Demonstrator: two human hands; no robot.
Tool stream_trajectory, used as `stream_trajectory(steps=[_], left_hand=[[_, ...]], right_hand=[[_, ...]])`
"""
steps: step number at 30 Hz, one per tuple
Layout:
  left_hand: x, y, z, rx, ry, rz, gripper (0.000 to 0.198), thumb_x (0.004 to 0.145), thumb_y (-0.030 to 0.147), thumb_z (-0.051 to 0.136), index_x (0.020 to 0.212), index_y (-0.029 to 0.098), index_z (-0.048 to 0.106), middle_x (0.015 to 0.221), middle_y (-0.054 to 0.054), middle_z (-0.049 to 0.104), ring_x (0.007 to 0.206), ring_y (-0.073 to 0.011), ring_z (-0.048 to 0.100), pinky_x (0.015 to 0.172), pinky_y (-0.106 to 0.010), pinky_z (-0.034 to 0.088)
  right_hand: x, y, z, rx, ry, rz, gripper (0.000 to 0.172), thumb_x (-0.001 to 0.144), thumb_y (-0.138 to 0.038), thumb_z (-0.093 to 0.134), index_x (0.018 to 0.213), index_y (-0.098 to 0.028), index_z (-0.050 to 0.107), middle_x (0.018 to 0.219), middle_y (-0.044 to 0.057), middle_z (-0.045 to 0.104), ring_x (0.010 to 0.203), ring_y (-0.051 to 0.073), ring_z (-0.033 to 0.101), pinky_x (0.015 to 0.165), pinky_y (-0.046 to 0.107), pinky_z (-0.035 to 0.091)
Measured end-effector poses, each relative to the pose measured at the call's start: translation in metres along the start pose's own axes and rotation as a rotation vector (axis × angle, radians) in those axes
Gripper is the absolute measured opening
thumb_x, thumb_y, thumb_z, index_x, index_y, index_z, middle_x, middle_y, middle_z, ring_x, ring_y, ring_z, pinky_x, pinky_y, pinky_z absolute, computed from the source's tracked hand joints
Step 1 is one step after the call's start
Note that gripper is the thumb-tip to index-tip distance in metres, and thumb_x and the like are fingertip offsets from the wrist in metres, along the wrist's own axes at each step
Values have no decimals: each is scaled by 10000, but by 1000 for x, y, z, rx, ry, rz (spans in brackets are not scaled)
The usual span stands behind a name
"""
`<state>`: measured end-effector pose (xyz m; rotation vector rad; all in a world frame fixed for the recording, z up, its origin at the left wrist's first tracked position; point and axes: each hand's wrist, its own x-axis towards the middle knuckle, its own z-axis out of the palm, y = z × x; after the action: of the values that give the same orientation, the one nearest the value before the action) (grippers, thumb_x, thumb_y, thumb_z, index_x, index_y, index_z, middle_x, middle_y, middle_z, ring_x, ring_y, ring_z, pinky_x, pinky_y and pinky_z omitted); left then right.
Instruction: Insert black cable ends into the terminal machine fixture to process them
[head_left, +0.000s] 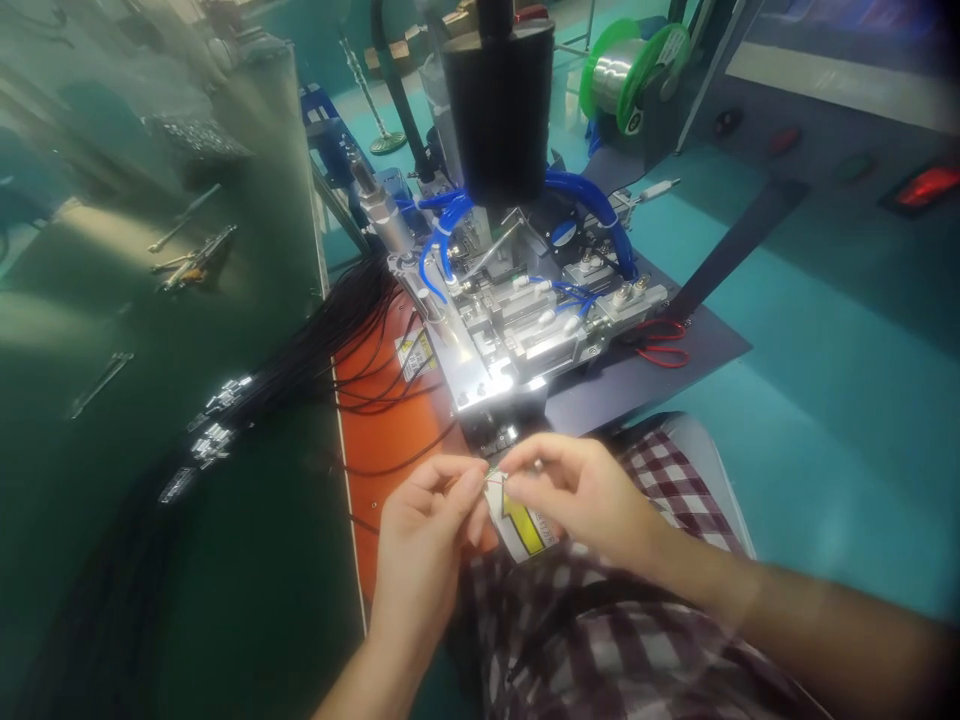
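Both hands meet in front of the metal fixture. My left hand is closed, its thumb and forefinger pinching the end of some thin wires; a fine red strand and pale ones show between the fingertips. From the right, my right hand pinches at the same wires with thumb and forefinger. Fingers hide most of the wires. Just below the fingertips is a white label with a yellow arrow. The metal fixture, with its slides and blue air tubes, stands just beyond the hands.
A bundle of black cables with shiny metal connectors runs across the dark green table and orange board. Red-handled scissors lie right of the fixture. Behind are a black cylinder and a green wire spool.
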<state>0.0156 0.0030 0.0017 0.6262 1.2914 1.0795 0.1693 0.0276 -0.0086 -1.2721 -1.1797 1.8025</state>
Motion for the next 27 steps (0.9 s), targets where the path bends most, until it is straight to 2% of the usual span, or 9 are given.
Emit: stream_trajectory(steps=[2,6,11,16,23,25,27], left_hand=[[-1,-1,0,23,2,17,186,766,319,750,771,158,657,477,65,496,441,-22,444,491,-128,370],[-2,-4,1,60,-4,41,186,779,323,740,820,160,659,489,55,525,455,-33,466,492,-131,375],[-4,-3,1,44,-15,33,189,799,333,720,835,165,642,466,56,516,453,-43,465,482,-132,368],[-4,-3,0,33,-24,34,182,810,331,707,843,171,626,465,55,520,449,-48,455,468,-134,353],[-6,-3,-2,122,-41,67,228,791,360,721,858,171,613,499,63,504,457,-47,435,470,-147,335],[-6,-1,-2,164,-68,67,252,767,357,742,853,171,597,527,62,515,450,-42,418,461,-152,313],[-6,2,-2,195,-101,66,260,761,343,746,851,177,567,527,67,513,432,-37,400,452,-153,289]], right_hand=[[1,-5,-4,3,23,-19,204,730,-322,722,832,-156,661,491,-71,495,410,55,372,378,181,267],[1,-10,-2,32,16,-32,179,734,-316,713,760,-151,649,605,-19,592,478,70,437,423,197,317],[3,-6,3,114,-28,1,164,750,-308,695,738,-155,636,441,-86,455,392,56,366,384,189,278],[3,-4,3,215,-58,42,155,740,-300,713,739,-159,646,423,-86,475,371,57,381,392,191,297],[10,-6,-6,299,-269,170,191,761,-307,666,679,-135,646,448,-70,483,394,47,373,425,189,308],[13,-8,-11,217,-312,107,148,774,-279,654,718,-142,644,495,-69,497,405,50,366,420,196,287],[16,-11,-17,62,-304,-65,99,802,-237,643,756,-149,646,610,-39,560,486,68,433,475,210,339]])
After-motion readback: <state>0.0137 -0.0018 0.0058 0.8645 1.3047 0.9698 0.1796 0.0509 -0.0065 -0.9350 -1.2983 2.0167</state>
